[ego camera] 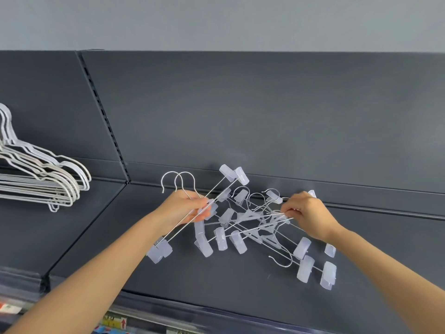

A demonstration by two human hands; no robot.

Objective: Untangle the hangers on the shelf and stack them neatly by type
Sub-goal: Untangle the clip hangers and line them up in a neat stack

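Note:
A tangle of clip hangers (243,227), metal rods with translucent plastic clips, lies on the dark shelf (216,280). My left hand (185,208) grips two clip hangers (179,186) together near their hooks; they tilt up off the shelf, hooks pointing up and left. My right hand (307,213) pinches the metal rod of a hanger at the right side of the tangle. A neat pile of white wire hangers (41,182) lies on the neighbouring shelf section to the left.
The shelf's dark back panel (265,116) rises right behind the tangle. A slotted upright (103,112) divides the two shelf sections. Price-tag strips (115,321) run along the front edge below.

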